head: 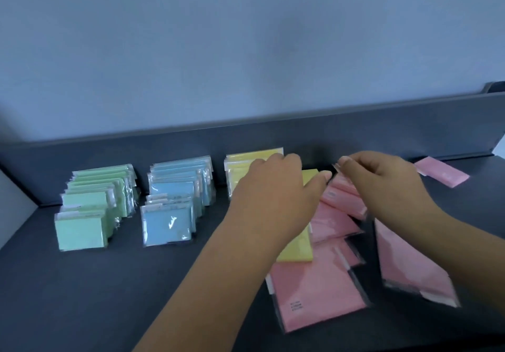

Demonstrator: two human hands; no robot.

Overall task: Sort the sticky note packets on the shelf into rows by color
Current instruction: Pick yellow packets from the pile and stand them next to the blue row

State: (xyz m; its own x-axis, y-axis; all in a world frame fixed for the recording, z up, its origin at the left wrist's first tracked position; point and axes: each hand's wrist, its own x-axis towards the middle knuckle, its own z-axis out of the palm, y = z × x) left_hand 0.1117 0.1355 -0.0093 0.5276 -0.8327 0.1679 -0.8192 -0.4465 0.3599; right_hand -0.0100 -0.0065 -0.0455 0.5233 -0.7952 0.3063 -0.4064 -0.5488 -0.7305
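Pink packets (314,291) just beneath hands (273,198) (388,185)

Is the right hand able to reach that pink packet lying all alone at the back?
Probably yes. The lone pink packet lies just right of the right hand, with only bare shelf between. Its fingers now pinch another pink packet, so they would let go first.

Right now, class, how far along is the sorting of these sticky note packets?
Done: green row and blue row stand sorted. In hand: left hand at the yellow row, right hand pinches a pink packet. Left: the loose pink packets need a row.
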